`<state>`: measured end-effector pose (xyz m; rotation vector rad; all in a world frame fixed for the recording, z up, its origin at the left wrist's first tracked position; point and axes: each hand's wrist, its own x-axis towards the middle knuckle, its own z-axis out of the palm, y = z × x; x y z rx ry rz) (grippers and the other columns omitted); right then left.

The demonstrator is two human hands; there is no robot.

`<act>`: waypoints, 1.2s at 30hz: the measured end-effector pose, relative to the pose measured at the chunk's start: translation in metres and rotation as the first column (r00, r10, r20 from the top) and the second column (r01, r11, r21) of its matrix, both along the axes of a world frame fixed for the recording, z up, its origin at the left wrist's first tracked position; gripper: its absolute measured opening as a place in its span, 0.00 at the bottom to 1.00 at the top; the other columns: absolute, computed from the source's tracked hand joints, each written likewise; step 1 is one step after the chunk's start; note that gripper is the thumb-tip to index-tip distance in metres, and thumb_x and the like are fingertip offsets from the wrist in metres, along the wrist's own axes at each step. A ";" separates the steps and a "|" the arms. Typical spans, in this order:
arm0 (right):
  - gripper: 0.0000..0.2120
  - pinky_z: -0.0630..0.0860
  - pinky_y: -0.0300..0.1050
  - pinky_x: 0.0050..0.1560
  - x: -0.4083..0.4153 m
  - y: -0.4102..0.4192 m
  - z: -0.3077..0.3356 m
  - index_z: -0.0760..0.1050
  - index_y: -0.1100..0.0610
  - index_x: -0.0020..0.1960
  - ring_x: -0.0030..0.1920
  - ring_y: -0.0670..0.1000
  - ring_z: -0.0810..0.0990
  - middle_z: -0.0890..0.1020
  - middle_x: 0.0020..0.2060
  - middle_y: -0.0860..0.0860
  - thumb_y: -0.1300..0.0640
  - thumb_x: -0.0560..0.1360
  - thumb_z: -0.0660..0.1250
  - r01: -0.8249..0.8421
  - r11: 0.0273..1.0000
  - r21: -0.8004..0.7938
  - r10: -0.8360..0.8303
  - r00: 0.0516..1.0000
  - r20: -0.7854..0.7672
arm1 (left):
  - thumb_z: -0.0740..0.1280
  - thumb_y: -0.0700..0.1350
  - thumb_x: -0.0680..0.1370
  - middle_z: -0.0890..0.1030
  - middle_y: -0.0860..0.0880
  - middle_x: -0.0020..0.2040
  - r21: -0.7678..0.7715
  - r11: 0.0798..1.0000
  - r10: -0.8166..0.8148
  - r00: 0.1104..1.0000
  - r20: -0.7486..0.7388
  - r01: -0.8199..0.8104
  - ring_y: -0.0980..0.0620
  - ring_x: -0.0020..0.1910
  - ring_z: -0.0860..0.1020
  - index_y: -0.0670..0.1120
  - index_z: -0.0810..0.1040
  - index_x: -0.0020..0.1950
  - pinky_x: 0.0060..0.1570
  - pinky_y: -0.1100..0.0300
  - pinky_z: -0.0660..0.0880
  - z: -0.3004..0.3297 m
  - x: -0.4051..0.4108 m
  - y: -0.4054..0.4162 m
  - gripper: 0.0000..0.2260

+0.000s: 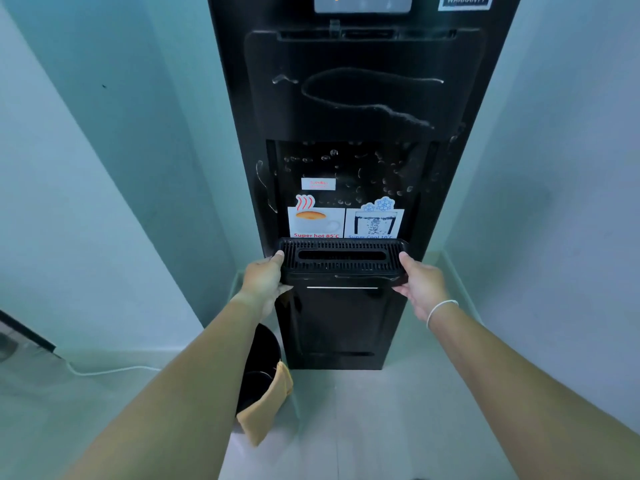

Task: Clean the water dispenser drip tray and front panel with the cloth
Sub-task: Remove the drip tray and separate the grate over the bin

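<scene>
A tall black water dispenser stands in a corner; its glossy front panel (363,98) carries wet streaks and drops. The black slotted drip tray (343,259) sits at the dispenser's recess, below the hot and cold stickers. My left hand (265,280) grips the tray's left end, thumb on top. My right hand (420,287) grips its right end. An orange-yellow cloth (266,403) hangs over the rim of a black bucket on the floor, under my left forearm.
The black bucket (261,351) stands on the floor left of the dispenser's base. Pale walls close in on both sides. A white cable (104,370) runs along the floor at the left. Light tiled floor lies in front.
</scene>
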<state>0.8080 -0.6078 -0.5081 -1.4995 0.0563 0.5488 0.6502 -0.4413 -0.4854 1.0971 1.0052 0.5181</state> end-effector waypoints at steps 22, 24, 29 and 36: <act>0.08 0.77 0.53 0.55 -0.146 0.080 -0.042 0.77 0.54 0.40 0.55 0.59 0.80 0.82 0.52 0.58 0.55 0.77 0.63 -0.350 0.933 -0.086 0.344 0.936 -0.080 | 0.57 0.42 0.82 0.77 0.44 0.47 -0.131 0.969 0.200 0.976 -0.090 -0.211 0.49 0.38 0.76 0.40 0.74 0.51 0.39 0.53 0.78 -0.044 -0.188 0.040 0.08; 0.08 0.77 0.51 0.53 -0.159 0.098 -0.061 0.77 0.56 0.42 0.55 0.59 0.80 0.81 0.52 0.59 0.56 0.77 0.63 -0.394 0.915 -0.087 0.384 0.916 -0.113 | 0.57 0.42 0.82 0.77 0.43 0.51 -0.141 0.960 0.225 0.966 -0.124 -0.242 0.49 0.40 0.76 0.40 0.73 0.56 0.46 0.53 0.77 -0.065 -0.204 0.053 0.08; 0.10 0.75 0.50 0.56 -0.180 0.130 -0.105 0.77 0.59 0.53 0.58 0.59 0.78 0.80 0.58 0.60 0.55 0.78 0.62 -0.494 0.860 -0.129 0.468 0.864 -0.184 | 0.58 0.43 0.82 0.77 0.44 0.45 -0.196 0.929 0.283 0.944 -0.168 -0.314 0.49 0.40 0.76 0.41 0.74 0.53 0.51 0.53 0.74 -0.107 -0.235 0.071 0.08; 0.13 0.72 0.49 0.55 -0.192 0.165 -0.153 0.75 0.60 0.60 0.60 0.60 0.77 0.79 0.58 0.60 0.56 0.79 0.59 -0.619 0.749 -0.238 0.567 0.784 -0.254 | 0.59 0.53 0.81 0.79 0.46 0.44 -0.226 0.912 0.288 0.927 -0.239 -0.342 0.50 0.42 0.77 0.44 0.76 0.45 0.41 0.57 0.76 -0.157 -0.254 0.092 0.14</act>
